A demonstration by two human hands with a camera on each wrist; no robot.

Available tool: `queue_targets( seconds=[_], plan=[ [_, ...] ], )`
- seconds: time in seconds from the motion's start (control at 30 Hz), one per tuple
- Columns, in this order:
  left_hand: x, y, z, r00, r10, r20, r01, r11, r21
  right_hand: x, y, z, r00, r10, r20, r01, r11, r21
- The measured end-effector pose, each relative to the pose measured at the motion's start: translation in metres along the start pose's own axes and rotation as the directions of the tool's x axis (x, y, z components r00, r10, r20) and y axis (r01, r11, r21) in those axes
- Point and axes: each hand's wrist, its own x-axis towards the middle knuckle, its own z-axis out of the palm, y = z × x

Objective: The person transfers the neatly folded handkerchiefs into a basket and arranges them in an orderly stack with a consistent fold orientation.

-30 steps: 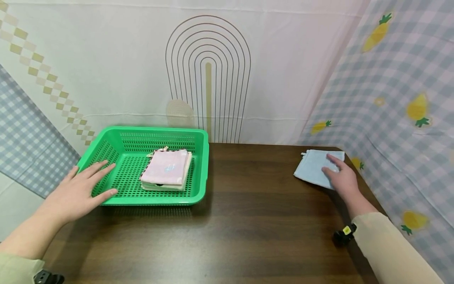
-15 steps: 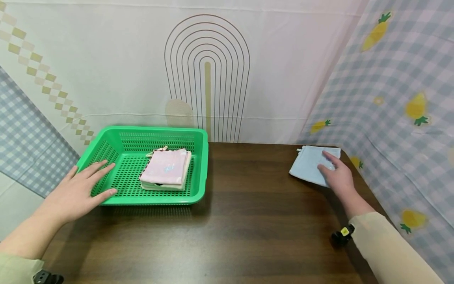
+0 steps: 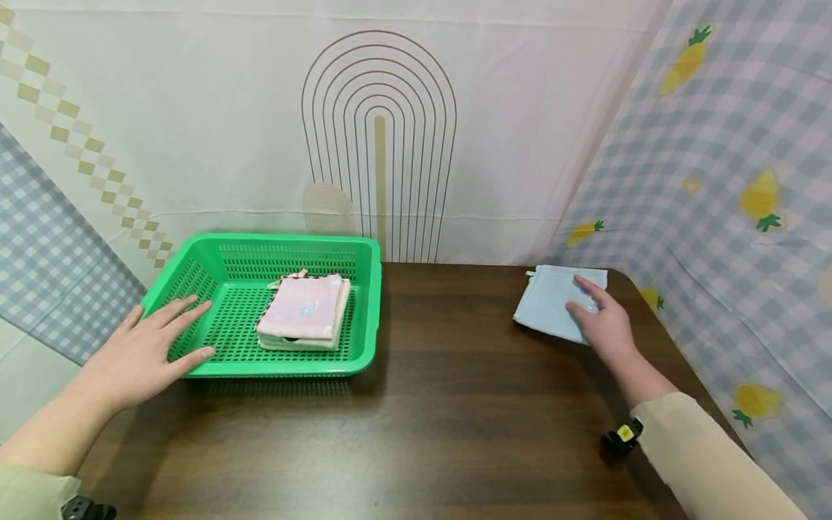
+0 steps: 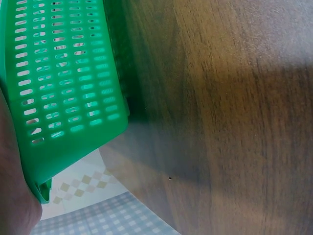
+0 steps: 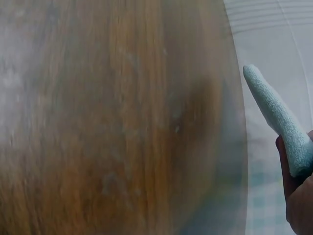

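In the head view, a light blue folded towel (image 3: 549,297) is at the back right, pinched at its right side by my right hand (image 3: 607,323), thumb and fingers showing on top. Seen edge-on in the right wrist view, the towel (image 5: 274,105) stands out over the table, a fingertip under it. My left hand (image 3: 139,350) lies spread over the front left corner of a green plastic basket (image 3: 273,367), fingers straight across its rim. Inside the basket is a small stack of folded towels, a pink one (image 3: 304,307) on top of a cream one (image 3: 333,342).
The dark wooden table (image 3: 448,404) spans the space between the hands. A white cloth (image 3: 520,130) hangs behind it, and blue checked cloth (image 3: 721,238) closes off the right side. Each wrist wears a small black camera (image 3: 619,442).
My right hand has moved left with the light blue towel in its grip. The left hand and the basket have stayed in place.
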Motion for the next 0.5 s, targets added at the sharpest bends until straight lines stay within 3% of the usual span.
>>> queue_targets(
  seconds=[0.5],
  plan=[
    [-0.001, 0.002, -0.001, 1.0, -0.004, -0.004, 0.004, 1.0, 0.003, -0.011, -0.029, 0.015, 0.999, -0.038, 0.028, 0.036, 0.998, 0.05]
  ],
)
